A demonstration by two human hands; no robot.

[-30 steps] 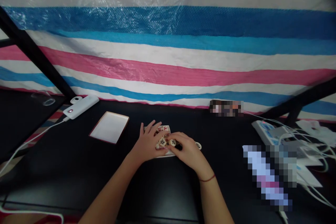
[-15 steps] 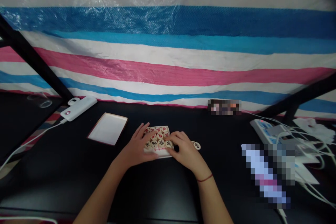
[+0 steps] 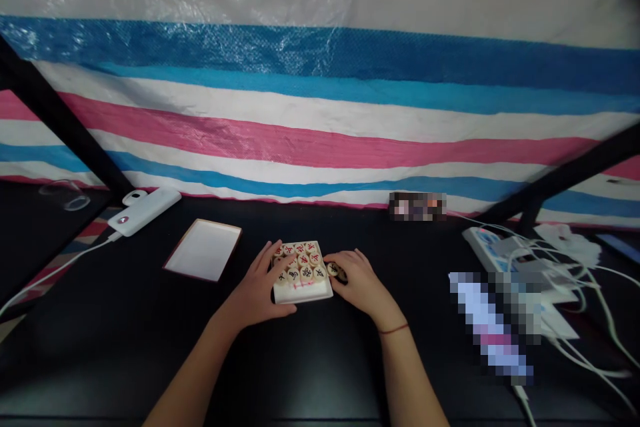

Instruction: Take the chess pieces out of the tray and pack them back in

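- R hand: thumb + fingers pinch a round game pc w/ a black sign, just beside R edge of the box. Part of another pc peeks out under the hand.
- L hand: fingers spread apart, on L edge of the box & over some pcs; thumb by its nr-L corner.
- White box: mid worktop, nearer back edge than front. Red marks on its bare nr part, can't read.
- Box pcs: in rows; back ones have red signs, front row black. 2nd from L in front row looks like 馬; rest too small to be sure.
- Red band on R wrist.
- Lid: white inside, L of box, twd back-L corner.
- White power bank: back-L corner, cord in, round mark too tiny to read.
- Power strip + wires: twd R edge.
- Blurred-out thing: back edge.
- Striped sheet behind worktop.
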